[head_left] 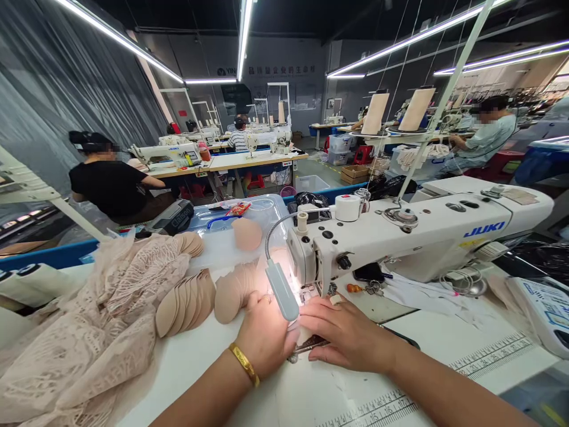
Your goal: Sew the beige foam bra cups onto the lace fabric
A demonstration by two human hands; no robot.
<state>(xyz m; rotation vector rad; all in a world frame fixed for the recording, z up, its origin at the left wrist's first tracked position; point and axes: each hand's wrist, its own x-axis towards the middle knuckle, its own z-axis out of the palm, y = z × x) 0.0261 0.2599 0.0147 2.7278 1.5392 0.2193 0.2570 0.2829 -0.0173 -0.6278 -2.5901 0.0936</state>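
My left hand (265, 332), with a gold bracelet on its wrist, is closed just left of the sewing machine's needle area. A grey lamp head (283, 290) covers part of it, and I cannot make out what its fingers hold. Beside the presser foot, my right hand (344, 333) lies flat with its fingers stretched toward the left one. Both are at the front end of the white JUKI sewing machine (427, 231). Fanned stacks of beige bra cup pads (186, 302) and more beige pads (233, 293) lie left of my left hand.
Beige lace fabric (102, 320) is heaped on the left of the table. Behind the pads stands a translucent plastic bin (213, 219) with one pad on its lid. A phone (368, 271) lies under the machine arm. Thread cones (376, 112) stand above. Other people sit at machines beyond.
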